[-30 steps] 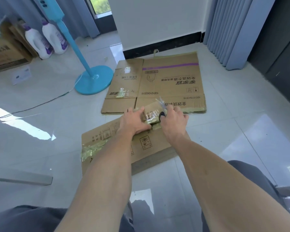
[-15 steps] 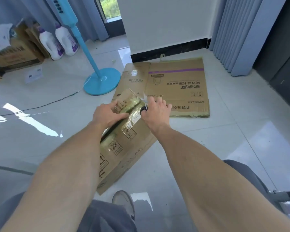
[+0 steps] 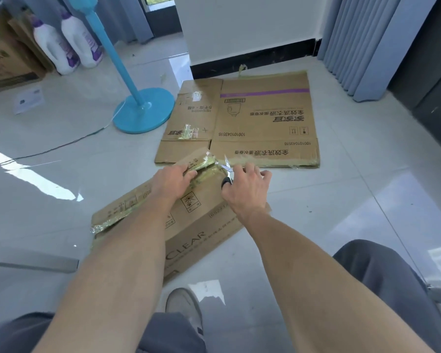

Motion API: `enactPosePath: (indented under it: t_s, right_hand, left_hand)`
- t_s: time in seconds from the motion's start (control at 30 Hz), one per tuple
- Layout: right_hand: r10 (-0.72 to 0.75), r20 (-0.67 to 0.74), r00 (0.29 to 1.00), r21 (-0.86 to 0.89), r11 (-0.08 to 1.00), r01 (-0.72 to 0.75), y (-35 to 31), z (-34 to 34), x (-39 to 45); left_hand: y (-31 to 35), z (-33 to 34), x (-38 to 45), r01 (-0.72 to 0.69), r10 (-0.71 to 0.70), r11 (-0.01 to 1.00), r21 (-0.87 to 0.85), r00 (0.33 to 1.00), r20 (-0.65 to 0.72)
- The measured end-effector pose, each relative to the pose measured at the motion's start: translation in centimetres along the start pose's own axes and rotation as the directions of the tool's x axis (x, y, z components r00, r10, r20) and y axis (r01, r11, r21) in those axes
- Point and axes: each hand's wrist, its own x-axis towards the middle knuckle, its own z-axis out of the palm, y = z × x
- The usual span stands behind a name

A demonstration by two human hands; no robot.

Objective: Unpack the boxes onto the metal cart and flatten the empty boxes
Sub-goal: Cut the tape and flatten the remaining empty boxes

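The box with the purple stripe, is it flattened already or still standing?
Flattened. The purple-striped box lies as one thin sheet on the floor, its flaps spread level, no wall standing.

Both arms outstretched; left hand around box flap, right hand around scissors.

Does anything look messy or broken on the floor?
Yes, a bit. The CLEAR box has crumpled shiny tape peeling off its edge, where the left hand holds it and the right hand grips scissors. The flat box behind has ragged tape too. Nothing looks spilled.
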Motion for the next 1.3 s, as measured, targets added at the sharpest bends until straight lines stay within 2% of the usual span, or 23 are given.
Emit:
enactPosePath:
  t_s: [0.07,0.17,0.4,0.63,0.77,0.87,1.1,1.23,1.3]
  right_hand:
    - [0.020,-0.027,0.999,0.010,1.000,-0.019,-1.3,0.2,-0.3]
    - [0.059,0.051,0.997,0.004,0.998,-0.059,-2.5,0.0,-0.5]
    - [-0.042,0.079,0.996,-0.012,0.999,0.043,-1.0,-1.1,-0.1]
    - [-0.022,0.045,0.999,0.028,0.999,0.021,-0.9,-0.3,-0.8]
    - [-0.048,0.093,0.995,-0.077,0.995,0.056,-2.0,0.5,-0.9]
    - [-0.008,0.106,0.994,-0.097,0.995,0.018,-3.0,0.5,-0.4]
    - [-0.096,-0.022,0.995,-0.079,0.992,0.094,-2.4,2.6,-0.2]
    - [-0.051,-0.093,0.994,0.032,0.998,0.054,-2.1,3.0,-0.7]
    - [-0.056,-0.116,0.992,0.022,0.998,0.059,-2.2,3.0,-0.9]
  left_hand:
    - [-0.2,-0.1,0.3,0.015,-0.015,1.000,0.012,1.000,0.003]
    - [-0.1,0.3,0.0,0.025,-0.025,1.000,-0.009,0.999,0.022]
    - [0.0,0.4,-0.4,0.030,-0.030,1.000,-0.008,0.999,-0.014]
    - [0.0,0.6,-0.7,0.037,-0.033,0.997,0.062,0.998,-0.054]
    - [0.2,0.6,-0.9,0.059,-0.055,0.996,0.066,0.997,-0.056]
    - [0.3,1.1,-1.4,0.045,-0.038,0.994,0.102,0.997,-0.071]
    - [-1.4,2.1,-1.7,0.091,-0.075,0.983,0.159,0.992,-0.105]
    - [-1.2,2.2,-1.9,0.104,-0.089,0.982,0.158,0.991,-0.104]
    - [-1.2,2.5,-1.9,0.113,-0.099,0.982,0.149,0.990,-0.104]
